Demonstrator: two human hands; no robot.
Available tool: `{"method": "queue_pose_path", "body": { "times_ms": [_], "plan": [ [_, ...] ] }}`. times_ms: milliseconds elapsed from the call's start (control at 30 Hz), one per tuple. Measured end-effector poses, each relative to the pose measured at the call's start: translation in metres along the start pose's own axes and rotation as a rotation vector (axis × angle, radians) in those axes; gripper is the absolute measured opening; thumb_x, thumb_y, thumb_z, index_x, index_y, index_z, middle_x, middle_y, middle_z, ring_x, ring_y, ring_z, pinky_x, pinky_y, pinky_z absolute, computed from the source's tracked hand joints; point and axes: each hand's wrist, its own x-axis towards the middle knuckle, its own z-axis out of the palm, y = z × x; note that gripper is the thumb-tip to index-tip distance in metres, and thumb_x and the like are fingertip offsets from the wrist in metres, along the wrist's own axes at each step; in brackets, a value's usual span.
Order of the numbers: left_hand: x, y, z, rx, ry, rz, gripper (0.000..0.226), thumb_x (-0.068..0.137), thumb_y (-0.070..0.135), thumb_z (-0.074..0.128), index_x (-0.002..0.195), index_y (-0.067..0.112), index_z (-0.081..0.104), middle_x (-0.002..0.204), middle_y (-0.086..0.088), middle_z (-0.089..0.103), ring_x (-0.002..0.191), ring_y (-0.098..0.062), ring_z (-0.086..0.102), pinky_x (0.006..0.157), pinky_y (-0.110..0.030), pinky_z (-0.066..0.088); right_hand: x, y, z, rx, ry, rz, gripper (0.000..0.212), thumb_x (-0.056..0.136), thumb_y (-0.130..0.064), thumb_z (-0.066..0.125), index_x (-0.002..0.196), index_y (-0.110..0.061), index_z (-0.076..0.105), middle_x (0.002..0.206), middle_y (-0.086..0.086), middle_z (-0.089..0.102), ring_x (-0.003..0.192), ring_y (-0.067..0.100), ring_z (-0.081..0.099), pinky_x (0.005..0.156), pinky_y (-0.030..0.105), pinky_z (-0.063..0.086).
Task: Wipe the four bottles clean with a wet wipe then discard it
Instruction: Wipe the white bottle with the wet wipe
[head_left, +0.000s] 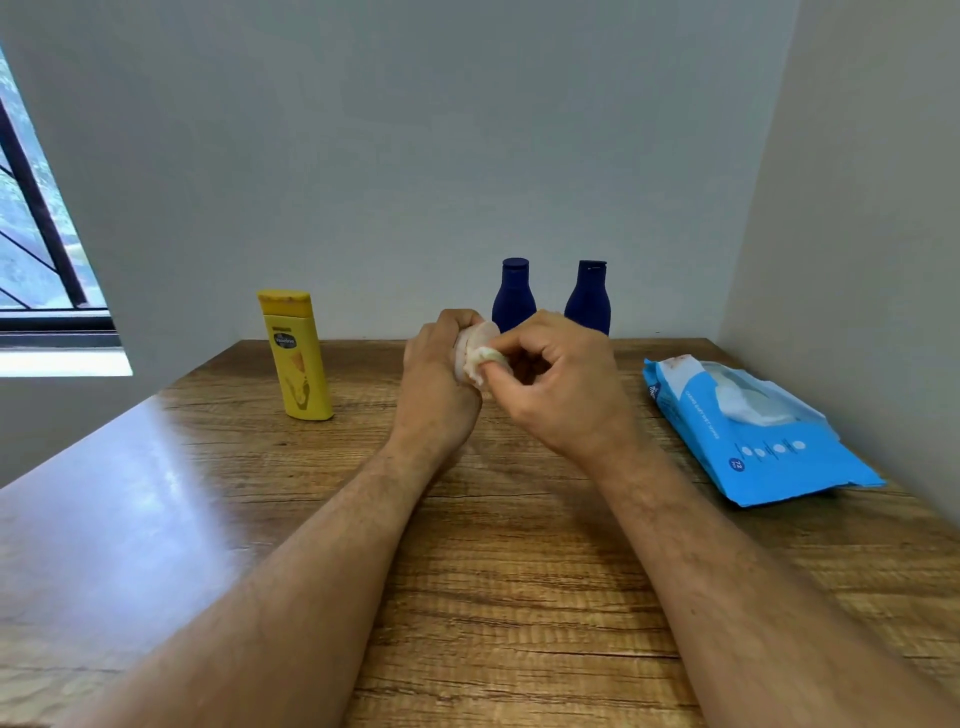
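Left hand (436, 364): curled closed around a pale object (464, 347), mid-table, raised off the wood; what the object is cannot be told, mostly hidden by the fingers.
Right hand (550, 374): fingers pinched on a wad of wipe (485, 358), pressing it against the pale object.
Wipe: white, crumpled, faint yellowish stain; between the two hands, touching both.
Yellow bottle (296, 356): upright on its cap end, left of the hands, apart from them; smudges on the top edge.
Blue bottles: two, upright at the back by the wall, side by side with a gap. Left one (513, 293) partly behind the left hand's knuckles; right one (588, 299) partly behind the right hand.
Fourth bottle: not identified with certainty; may be the object in the left hand.
Wipe pack (753, 431): blue, lying flat at the right edge near the side wall, flap open, a white sheet showing.
Table (493, 597): wood grain, glare at left.
Window (36, 249): far left, dark frame.
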Motion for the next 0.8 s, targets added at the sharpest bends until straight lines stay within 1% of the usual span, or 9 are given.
{"method": "queue_pose_path", "body": {
  "times_ms": [67,133,233,367,467,600,667,700,800],
  "plan": [
    [-0.001,0.003,-0.002,0.022,-0.001,0.01,0.037,0.08,0.032,0.06,0.116,0.031,0.054,0.109,-0.001,0.06,0.106,-0.028,0.058,0.082,-0.047,0.057,-0.001,-0.001,0.0,-0.007,-0.037,-0.024,0.011,0.084,-0.023,0.077,0.094,-0.018,0.078,0.086,-0.009,0.067,0.079,0.004,0.061,0.066,0.01,0.048],
    [-0.001,0.003,-0.002,0.033,-0.013,0.015,0.035,0.085,0.021,0.063,0.116,0.031,0.054,0.109,0.001,0.059,0.107,-0.027,0.056,0.083,-0.049,0.056,0.0,0.0,0.0,-0.025,-0.019,-0.03,0.012,0.085,-0.023,0.076,0.097,-0.019,0.077,0.089,-0.009,0.067,0.082,0.003,0.061,0.069,0.009,0.048],
    [-0.003,0.004,-0.001,0.041,-0.055,0.022,0.05,0.081,-0.005,0.059,0.117,0.029,0.055,0.107,0.005,0.056,0.106,-0.027,0.053,0.081,-0.052,0.055,0.002,0.003,0.0,-0.086,0.05,0.038,0.015,0.089,-0.027,0.072,0.102,-0.021,0.073,0.095,-0.011,0.064,0.086,0.0,0.06,0.073,0.007,0.047],
    [-0.007,0.014,0.0,0.039,-0.088,-0.017,0.062,0.072,-0.009,0.055,0.122,0.028,0.053,0.102,0.017,0.049,0.106,-0.025,0.05,0.086,-0.053,0.053,0.006,0.007,-0.001,-0.029,0.208,0.165,0.014,0.09,-0.03,0.07,0.101,-0.022,0.071,0.094,-0.01,0.066,0.085,-0.001,0.062,0.072,0.006,0.049],
    [-0.009,0.015,0.0,0.037,-0.103,0.001,0.07,0.06,0.003,0.052,0.125,0.031,0.051,0.103,0.018,0.051,0.104,-0.024,0.053,0.087,-0.056,0.052,0.007,0.004,0.0,0.072,0.293,0.225,0.014,0.092,-0.032,0.068,0.102,-0.023,0.071,0.091,-0.012,0.067,0.084,-0.001,0.063,0.07,0.008,0.05],
    [-0.009,0.017,-0.001,0.096,-0.102,-0.062,0.082,0.072,-0.007,0.061,0.144,0.029,0.042,0.106,0.025,0.04,0.115,-0.017,0.041,0.107,-0.05,0.039,0.01,0.007,-0.002,0.187,0.398,0.361,0.01,0.094,-0.031,0.066,0.099,-0.023,0.071,0.084,-0.011,0.069,0.08,0.004,0.065,0.067,0.015,0.053],
    [-0.01,0.019,-0.001,0.125,-0.095,-0.068,0.084,0.081,0.0,0.067,0.151,0.03,0.033,0.118,0.02,0.039,0.122,-0.013,0.035,0.11,-0.039,0.029,0.012,0.01,-0.005,0.273,0.356,0.366,0.01,0.092,-0.027,0.068,0.098,-0.02,0.072,0.084,-0.008,0.07,0.08,0.008,0.067,0.071,0.025,0.058],
    [-0.01,0.02,-0.002,0.131,-0.097,-0.069,0.083,0.084,0.006,0.07,0.153,0.03,0.03,0.122,0.017,0.037,0.123,-0.012,0.033,0.108,-0.037,0.027,0.012,0.01,-0.006,0.284,0.299,0.343,0.01,0.091,-0.025,0.069,0.098,-0.02,0.073,0.084,-0.007,0.071,0.08,0.008,0.067,0.071,0.025,0.058],
    [-0.009,0.017,-0.004,0.179,-0.108,-0.055,0.08,0.084,0.007,0.07,0.152,0.028,0.031,0.129,0.01,0.044,0.124,-0.015,0.034,0.104,-0.034,0.022,0.009,0.01,-0.004,0.175,0.174,0.279,0.013,0.088,-0.022,0.073,0.101,-0.018,0.075,0.091,-0.01,0.071,0.085,0.0,0.066,0.07,0.009,0.051]
  ]
}}
